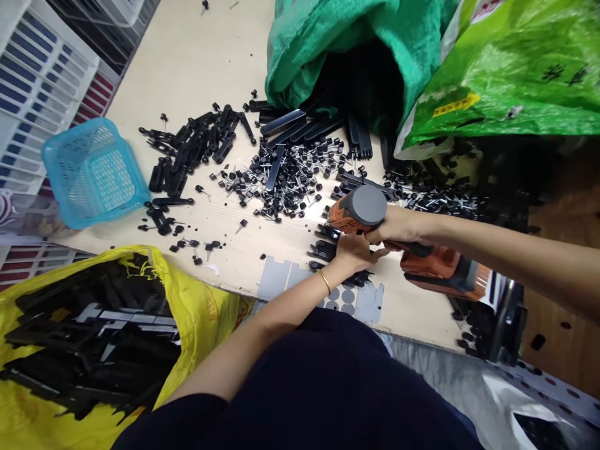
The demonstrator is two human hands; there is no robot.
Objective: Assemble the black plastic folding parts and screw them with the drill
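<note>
An orange and grey cordless drill (356, 209) is gripped in my right hand (400, 225), its battery end toward the right. Just below the drill's head, my left hand (354, 251) is closed over a row of slim black plastic parts (323, 250) at the table's near side. The drill covers some of the left fingers and the working tip. Beside the left hand lie grey sheets (276, 278) with round pieces in them. Ahead of both hands spreads a pile of black-headed screws (285, 181), with a long black strip (275, 167) on top.
Black clips (197, 144) lie heaped left of the screws. A blue basket (96, 175) stands at the left edge. Green sacks (300, 56) rise at the back, one spilling black strips. A yellow sack (187, 325) of black parts sits at front left.
</note>
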